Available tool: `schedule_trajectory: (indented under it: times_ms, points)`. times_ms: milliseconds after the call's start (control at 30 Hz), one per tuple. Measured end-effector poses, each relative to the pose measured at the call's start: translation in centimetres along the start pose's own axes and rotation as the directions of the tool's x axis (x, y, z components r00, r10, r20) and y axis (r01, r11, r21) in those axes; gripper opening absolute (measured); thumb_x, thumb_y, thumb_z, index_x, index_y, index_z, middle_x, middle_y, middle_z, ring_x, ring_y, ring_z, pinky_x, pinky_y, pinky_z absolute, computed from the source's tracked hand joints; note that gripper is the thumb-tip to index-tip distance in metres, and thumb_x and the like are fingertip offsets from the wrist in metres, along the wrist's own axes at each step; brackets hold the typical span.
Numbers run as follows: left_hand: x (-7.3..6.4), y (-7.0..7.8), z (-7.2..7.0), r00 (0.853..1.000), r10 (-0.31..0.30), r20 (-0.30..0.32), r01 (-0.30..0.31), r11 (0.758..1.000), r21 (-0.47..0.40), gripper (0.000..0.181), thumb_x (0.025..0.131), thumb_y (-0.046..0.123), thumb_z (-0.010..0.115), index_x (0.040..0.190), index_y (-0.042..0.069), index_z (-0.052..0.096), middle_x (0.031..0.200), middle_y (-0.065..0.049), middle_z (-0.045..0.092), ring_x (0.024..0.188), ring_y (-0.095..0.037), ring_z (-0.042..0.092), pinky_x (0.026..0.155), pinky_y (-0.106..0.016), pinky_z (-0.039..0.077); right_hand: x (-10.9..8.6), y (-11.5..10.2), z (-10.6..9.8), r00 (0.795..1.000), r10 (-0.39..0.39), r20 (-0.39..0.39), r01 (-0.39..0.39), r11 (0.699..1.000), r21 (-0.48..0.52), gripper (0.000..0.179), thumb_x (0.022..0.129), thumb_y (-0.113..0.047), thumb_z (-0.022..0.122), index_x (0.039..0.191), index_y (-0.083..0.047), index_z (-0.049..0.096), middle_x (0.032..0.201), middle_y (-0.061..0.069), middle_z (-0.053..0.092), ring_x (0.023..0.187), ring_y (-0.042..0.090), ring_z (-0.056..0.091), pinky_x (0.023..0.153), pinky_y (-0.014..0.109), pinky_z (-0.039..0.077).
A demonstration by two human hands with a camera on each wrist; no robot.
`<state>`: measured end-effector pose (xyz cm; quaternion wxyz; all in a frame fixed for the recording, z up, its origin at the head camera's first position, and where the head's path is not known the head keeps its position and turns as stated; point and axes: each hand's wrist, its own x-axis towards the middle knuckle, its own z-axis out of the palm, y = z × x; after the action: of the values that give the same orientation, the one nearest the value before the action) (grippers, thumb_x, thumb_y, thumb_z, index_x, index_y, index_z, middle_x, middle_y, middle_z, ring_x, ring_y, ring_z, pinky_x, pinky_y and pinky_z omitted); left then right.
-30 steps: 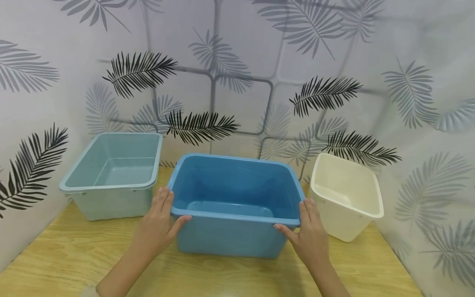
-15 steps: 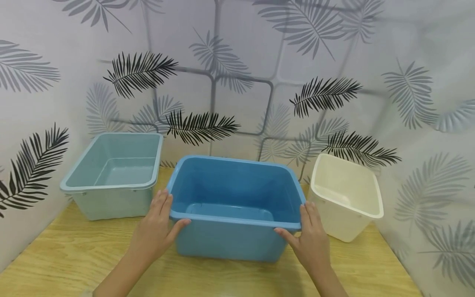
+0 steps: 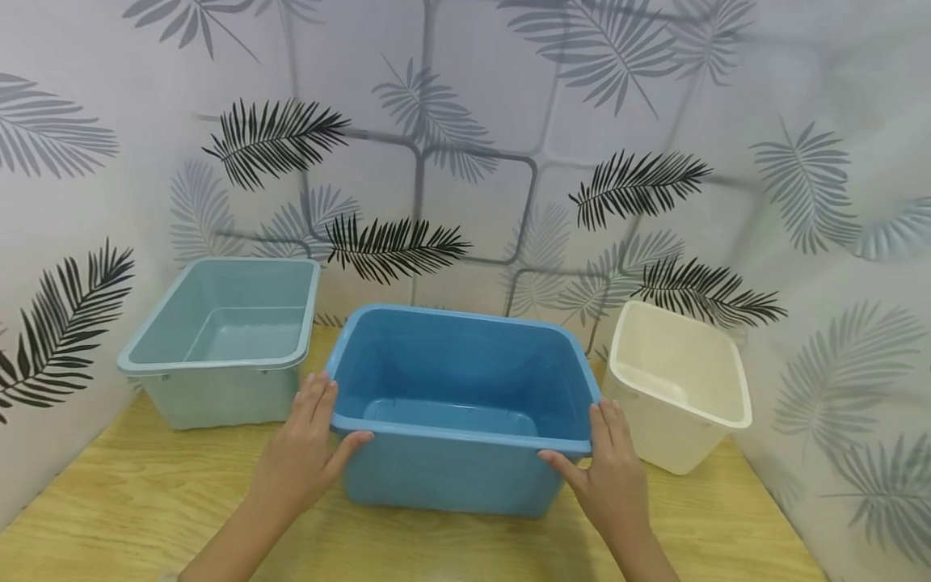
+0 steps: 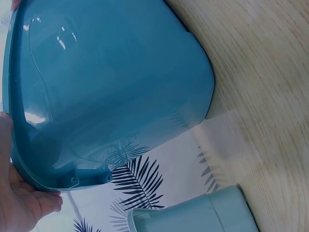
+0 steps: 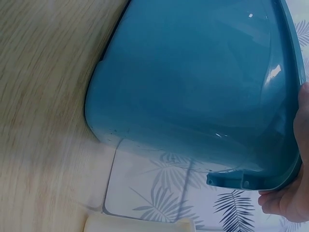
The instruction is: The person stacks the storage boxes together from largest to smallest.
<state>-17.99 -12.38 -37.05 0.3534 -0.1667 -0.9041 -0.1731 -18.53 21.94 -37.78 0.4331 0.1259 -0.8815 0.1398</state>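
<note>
A blue plastic storage bin (image 3: 451, 473) stands upright on the table in the middle of the head view, its inside bare. At its near left corner my left hand (image 3: 294, 453) grips the rim, thumb along the front side and fingers round the left side. The near right corner is held the same way by my right hand (image 3: 614, 473). Both wrist views show the bin's outer front wall (image 4: 116, 72) close up, with the fingers (image 5: 277, 203) bent round the corner under the rim.
To the left stands a pale blue-green bin (image 3: 225, 396), its right side near my left hand. A cream bin (image 3: 655, 428) stands right, just beyond my right hand. Behind them rises a leaf-patterned backdrop (image 3: 480, 105). The table (image 3: 407, 550) has a wood-grain top.
The blue bin has slid slightly toward me, with both hands on its near corners. The side bins have stayed where they were.
</note>
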Motion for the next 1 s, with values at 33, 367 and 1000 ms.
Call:
schedule_trajectory:
  times_ms: [33,367,1000]
  points:
    - [0.0,0.0,0.0,1.0,0.003,-0.002,-0.003,1.0,0.001,0.084,0.09,0.061,0.034,0.122,-0.015,0.05,0.131,-0.031,0.048,0.124,-0.044,0.045,0.086,-0.051,0.049,0.0,0.0,0.0,1.0,0.002,0.003,-0.002,1.0,0.005,0.105,0.078,-0.078,0.03,0.114,0.018,0.054,0.121,0.034,0.054,0.116,0.048,0.049,0.081,0.056,0.049]
    - [0.5,-0.9,-0.2,0.997,0.071,-0.033,-0.07,0.997,0.018,0.087,0.087,0.066,0.035,0.116,-0.014,0.055,0.122,-0.03,0.056,0.113,-0.042,0.055,0.087,-0.05,0.05,0.1,-0.2,-0.4,0.995,0.054,0.089,-0.061,0.995,0.079,0.089,0.076,-0.059,0.063,0.121,0.016,0.049,0.127,0.033,0.047,0.114,0.045,0.047,0.086,0.058,0.046]
    - [0.3,-5.0,-2.3,0.979,0.2,-0.048,-0.201,0.979,-0.016,0.062,0.088,0.051,0.054,0.112,-0.005,0.062,0.113,-0.02,0.064,0.101,-0.035,0.062,0.077,-0.047,0.054,0.9,-3.1,-1.2,0.999,-0.026,0.024,0.016,0.93,0.368,0.077,0.083,-0.02,0.068,0.143,0.003,0.027,0.134,0.025,0.046,0.122,0.04,0.042,0.11,0.012,0.02]
